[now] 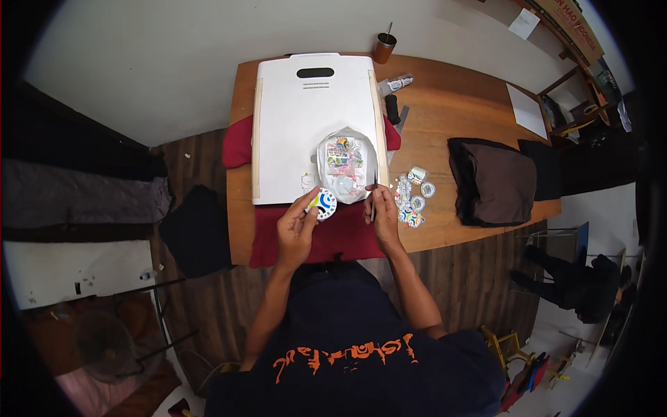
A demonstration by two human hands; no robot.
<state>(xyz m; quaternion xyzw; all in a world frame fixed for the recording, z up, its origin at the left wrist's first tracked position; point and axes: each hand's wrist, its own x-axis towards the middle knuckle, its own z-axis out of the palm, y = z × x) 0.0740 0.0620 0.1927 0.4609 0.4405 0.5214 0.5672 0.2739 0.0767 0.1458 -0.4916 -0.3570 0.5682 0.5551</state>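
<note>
My left hand (297, 229) pinches a round white printed piece (322, 204) with blue, green and black curves between thumb and fingers. Closed around a slim dark pointed tool (375, 183), my right hand (381, 219) is just to the right of it; I cannot tell the tool's exact kind. Just beyond both hands, a white plastic bag (325, 167) with colourful printed pieces in it lies on a white board (288, 125) with a handle slot. Dark red cloth (278, 240) shows from under the board's near edge.
On the wooden table (445, 97), to the right, are several printed cut-outs and clear rolls (417, 203). Folded dark clothes (490, 182) lie farther right. A brown cup (384, 48) stands at the back. Another person (580, 285) is at the far right.
</note>
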